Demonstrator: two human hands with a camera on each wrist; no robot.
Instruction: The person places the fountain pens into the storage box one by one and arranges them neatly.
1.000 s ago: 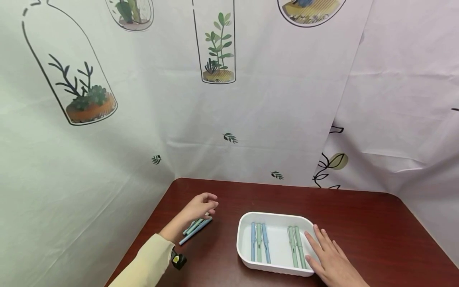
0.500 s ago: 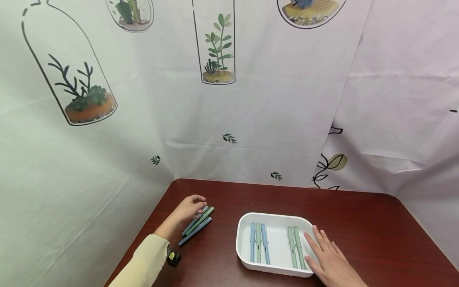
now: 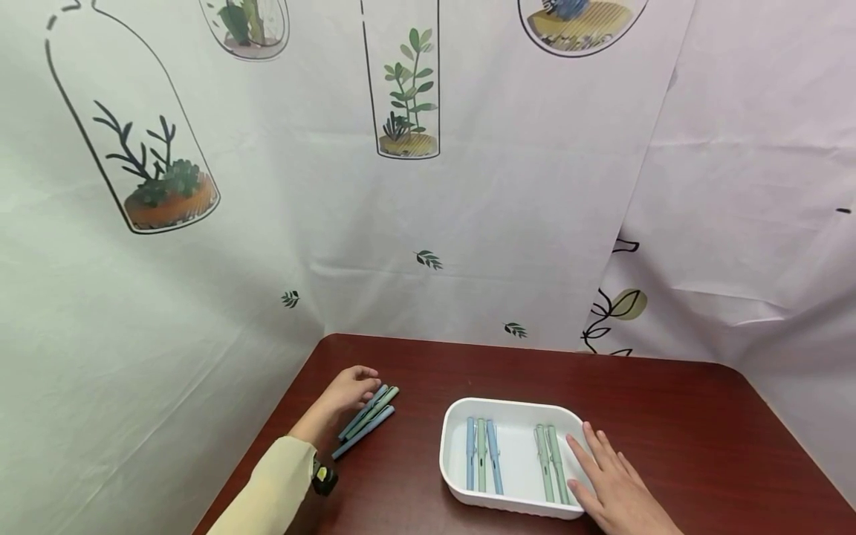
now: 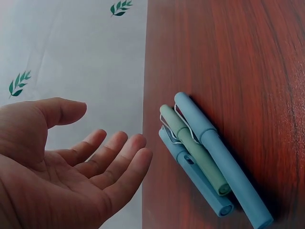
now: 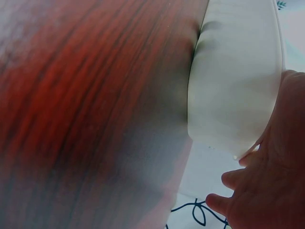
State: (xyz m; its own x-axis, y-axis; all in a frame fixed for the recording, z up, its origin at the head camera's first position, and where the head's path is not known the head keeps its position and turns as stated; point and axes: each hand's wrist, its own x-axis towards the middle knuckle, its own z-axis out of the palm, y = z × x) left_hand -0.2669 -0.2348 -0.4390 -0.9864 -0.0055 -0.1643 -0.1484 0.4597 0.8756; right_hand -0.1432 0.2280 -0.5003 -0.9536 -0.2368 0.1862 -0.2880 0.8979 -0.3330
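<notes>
My left hand [image 3: 349, 388] is just left of a small group of pens on the table's left side; its fingers are loosely bent and hold nothing. In the left wrist view the group shows as a blue pen [image 4: 221, 157], a green pen [image 4: 200, 155] and a second blue pen [image 4: 198, 179], lying side by side with clips. My right hand [image 3: 618, 483] rests with spread, straight fingers on the right rim of a white tray [image 3: 511, 505]. Inside the tray, a green pen [image 3: 481, 455] lies between two blue pens [image 3: 495, 457] at left, and two green pens [image 3: 558, 464] lie at right.
The dark red wooden table [image 3: 401, 490] has rounded far corners. A white curtain [image 3: 508, 208] printed with plants in jars hangs behind it and along both sides. A black wrist device [image 3: 324, 477] sits at the left cuff.
My left hand has drawn back to the left from above the loose pens, uncovering their far ends. My right hand stays at the tray's rim.
</notes>
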